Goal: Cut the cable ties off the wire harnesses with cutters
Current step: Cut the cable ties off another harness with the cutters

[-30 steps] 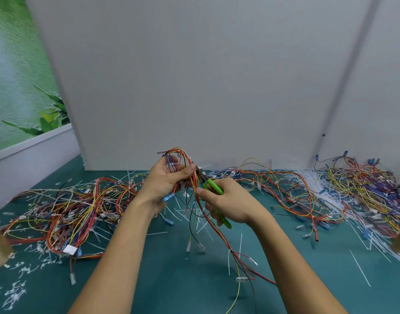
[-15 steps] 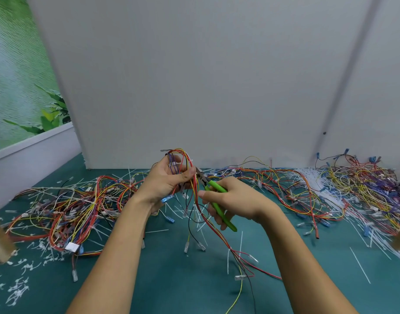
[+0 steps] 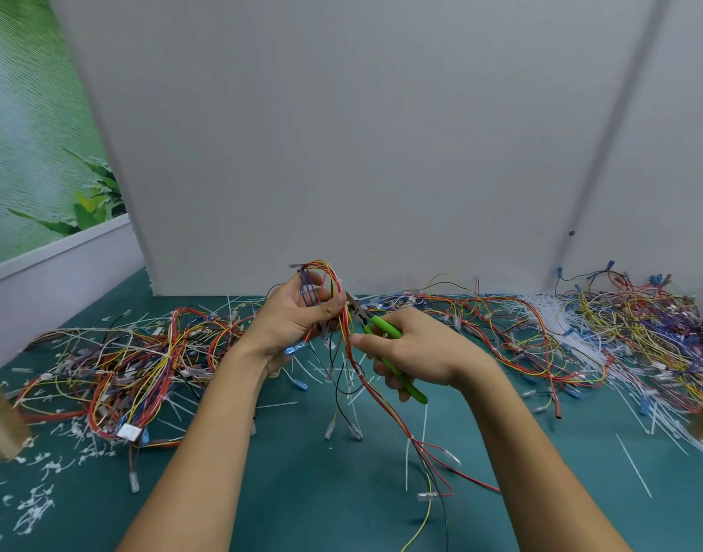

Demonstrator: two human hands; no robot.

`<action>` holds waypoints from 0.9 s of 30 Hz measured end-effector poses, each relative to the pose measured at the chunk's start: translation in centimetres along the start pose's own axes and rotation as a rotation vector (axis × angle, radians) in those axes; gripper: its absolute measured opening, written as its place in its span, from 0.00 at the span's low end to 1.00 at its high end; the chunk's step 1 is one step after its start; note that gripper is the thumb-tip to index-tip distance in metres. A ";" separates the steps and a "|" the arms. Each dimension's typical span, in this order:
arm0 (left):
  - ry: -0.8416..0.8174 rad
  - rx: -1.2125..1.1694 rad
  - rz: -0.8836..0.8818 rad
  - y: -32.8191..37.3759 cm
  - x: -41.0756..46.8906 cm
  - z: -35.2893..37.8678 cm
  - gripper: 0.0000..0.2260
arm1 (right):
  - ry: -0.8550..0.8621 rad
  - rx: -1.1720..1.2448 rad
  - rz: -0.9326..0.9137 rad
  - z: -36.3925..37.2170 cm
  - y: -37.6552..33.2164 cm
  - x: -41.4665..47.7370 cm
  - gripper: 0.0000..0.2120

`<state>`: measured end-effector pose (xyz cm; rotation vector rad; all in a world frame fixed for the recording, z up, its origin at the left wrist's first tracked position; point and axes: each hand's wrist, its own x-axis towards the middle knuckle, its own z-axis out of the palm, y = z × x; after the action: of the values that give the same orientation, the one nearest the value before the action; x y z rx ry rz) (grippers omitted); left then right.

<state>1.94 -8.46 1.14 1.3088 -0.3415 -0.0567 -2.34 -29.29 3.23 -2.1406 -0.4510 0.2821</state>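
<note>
Above the table (image 3: 302, 492), looped red-and-yellow wire harness (image 3: 327, 278) fills left hand (image 3: 296, 316).

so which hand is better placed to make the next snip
Right. The right hand grips the green cutters, whose tip sits at the wire harness that the left hand holds up, so the left looks busy steadying it.

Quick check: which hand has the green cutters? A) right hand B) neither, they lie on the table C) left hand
A: the right hand grips the cutters, their nose at the harness that the left hand holds up.
</note>
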 end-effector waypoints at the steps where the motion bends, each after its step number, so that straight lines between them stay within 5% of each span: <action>1: 0.000 -0.009 -0.004 0.0 0.0 0.0 0.19 | 0.015 -0.020 -0.009 0.1 0.0 0.1 0.18; 18: 0.028 -0.035 -0.042 -0.6 0.4 0.2 0.27 | -0.119 0.124 0.065 -0.4 -0.3 -0.1 0.22; 27: 0.012 -0.086 -0.054 -0.6 0.4 0.2 0.20 | -0.004 0.079 0.039 0.3 0.1 0.3 0.14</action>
<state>2.40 -8.94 0.68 1.2325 -0.2906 -0.1087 -2.17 -29.04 2.97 -2.0741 -0.3945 0.3204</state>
